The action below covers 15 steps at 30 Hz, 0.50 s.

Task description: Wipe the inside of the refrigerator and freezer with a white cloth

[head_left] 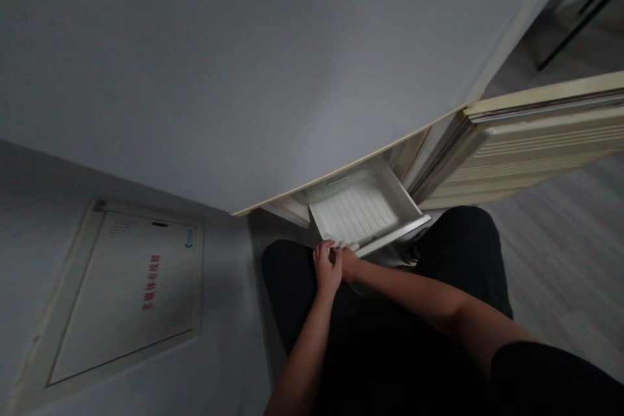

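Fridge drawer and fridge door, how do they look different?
The fridge drawer is whitish, while the fridge door looks creamy yellow. The drawer is an open-topped box, pulled forward; the door is a slab, swung out sideways. Both are open and show straight lines inside.

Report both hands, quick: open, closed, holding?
Left hand: fingers bent; whether it holds anything cannot be told.
Right hand: partly hidden, near the drawer; grip cannot be told.

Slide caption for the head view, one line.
Left hand and right hand together by a pulled-out drawer, door open.
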### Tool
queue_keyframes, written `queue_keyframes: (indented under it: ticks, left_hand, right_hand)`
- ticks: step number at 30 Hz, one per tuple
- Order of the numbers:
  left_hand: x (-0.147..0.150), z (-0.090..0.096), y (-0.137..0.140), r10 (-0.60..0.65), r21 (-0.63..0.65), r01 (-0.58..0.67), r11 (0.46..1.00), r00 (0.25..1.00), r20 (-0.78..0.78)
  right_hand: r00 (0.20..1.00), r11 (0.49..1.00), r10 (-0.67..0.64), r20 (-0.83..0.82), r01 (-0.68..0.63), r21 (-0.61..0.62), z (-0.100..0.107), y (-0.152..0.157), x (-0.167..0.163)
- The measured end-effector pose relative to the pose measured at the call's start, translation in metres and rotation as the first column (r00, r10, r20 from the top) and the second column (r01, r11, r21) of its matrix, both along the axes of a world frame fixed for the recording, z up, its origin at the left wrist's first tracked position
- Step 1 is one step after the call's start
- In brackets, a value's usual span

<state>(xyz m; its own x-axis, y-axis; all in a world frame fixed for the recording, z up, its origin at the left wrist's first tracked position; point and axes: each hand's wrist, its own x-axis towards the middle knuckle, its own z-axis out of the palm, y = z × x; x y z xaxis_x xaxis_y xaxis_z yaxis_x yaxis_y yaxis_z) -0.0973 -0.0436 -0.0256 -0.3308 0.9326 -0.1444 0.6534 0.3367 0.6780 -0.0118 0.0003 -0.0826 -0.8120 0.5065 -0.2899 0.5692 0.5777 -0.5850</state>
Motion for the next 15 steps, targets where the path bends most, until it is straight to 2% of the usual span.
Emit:
queue_keyframes:
  ticks: [2, 4, 6, 8, 12, 15]
  left_hand:
    - [0.000, 0.005, -0.002, -0.020, -0.005, 0.019, 1.000, 0.998, -0.052]
    - [0.000, 0.007, -0.004, -0.043, -0.026, 0.041, 0.999, 0.995, -0.095]
    - [0.001, 0.006, -0.005, -0.095, -0.072, 0.086, 0.994, 0.988, -0.123]
    - [0.002, 0.001, -0.007, -0.179, -0.150, 0.158, 0.976, 0.975, -0.134]
    - [0.009, -0.012, -0.009, -0.392, -0.341, 0.335, 0.878, 0.913, -0.112]
    - [0.015, -0.018, -0.009, -0.515, -0.435, 0.427, 0.793, 0.851, -0.104]
  right_hand:
    - [0.998, 0.993, 0.043, -0.037, -0.039, 0.113, 0.002, -0.014, 0.010]
    - [0.984, 0.966, 0.161, -0.078, -0.141, 0.215, 0.003, -0.021, 0.025]
    - [0.959, 0.936, 0.272, -0.080, -0.244, 0.255, 0.003, -0.021, 0.048]
    - [0.955, 0.933, 0.286, -0.074, -0.260, 0.249, 0.003, -0.013, 0.080]
    - [0.998, 0.968, 0.059, 0.014, -0.060, 0.242, 0.005, 0.019, 0.172]
    - [0.977, 0.933, -0.150, 0.150, 0.090, 0.349, 0.008, 0.048, 0.241]
